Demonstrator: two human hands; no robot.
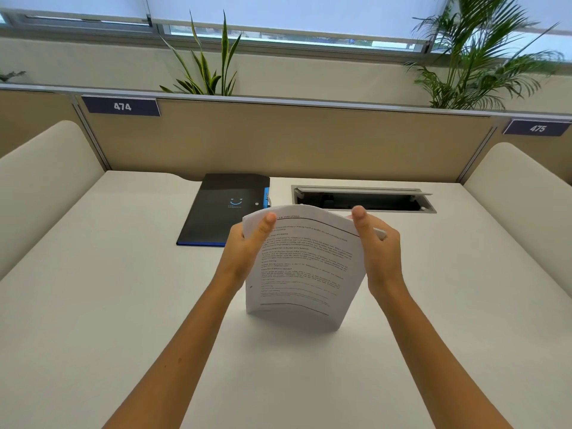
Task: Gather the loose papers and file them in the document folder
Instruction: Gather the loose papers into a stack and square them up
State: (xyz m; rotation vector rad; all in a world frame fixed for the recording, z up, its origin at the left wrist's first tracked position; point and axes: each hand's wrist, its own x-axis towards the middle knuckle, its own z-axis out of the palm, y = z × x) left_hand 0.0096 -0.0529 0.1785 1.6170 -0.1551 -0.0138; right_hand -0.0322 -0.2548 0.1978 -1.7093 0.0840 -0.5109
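2 bare forearms, no sleeves, left grip [247, 243], right grip [376, 243].

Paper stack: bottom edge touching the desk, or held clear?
Touching. In the head view the paper stack stands upright between left hand and right hand, its bottom edge meeting the desk with no gap.

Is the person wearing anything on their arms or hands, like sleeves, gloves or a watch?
No. Both arms are bare as far as the picture shows, with no sleeves in view. The left hand and right hand have no gloves, rings, watch or bracelets that I can see. The fingernails look short and plain.
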